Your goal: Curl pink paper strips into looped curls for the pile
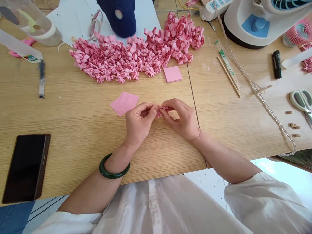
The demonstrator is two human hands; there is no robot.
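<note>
My left hand [141,120] and my right hand [181,118] meet over the table, thumbs and forefingers pinched on one small piece of pink paper cut into strips [159,114]. Most of that piece is hidden by my fingertips. Just beyond my left hand lie several loose pink paper squares [125,102], some with slits cut in them. A neat stack of pink paper squares [173,74] sits farther off, beyond my right hand. Behind these spreads a long heap of curled pink paper flowers [136,55].
A dark phone [25,167] lies at the left. A navy object [119,16] and a white fan base [255,26] stand at the back. On the right are wooden sticks [229,77], a black marker [277,64], scissors [301,100] and a twisted cord [273,113].
</note>
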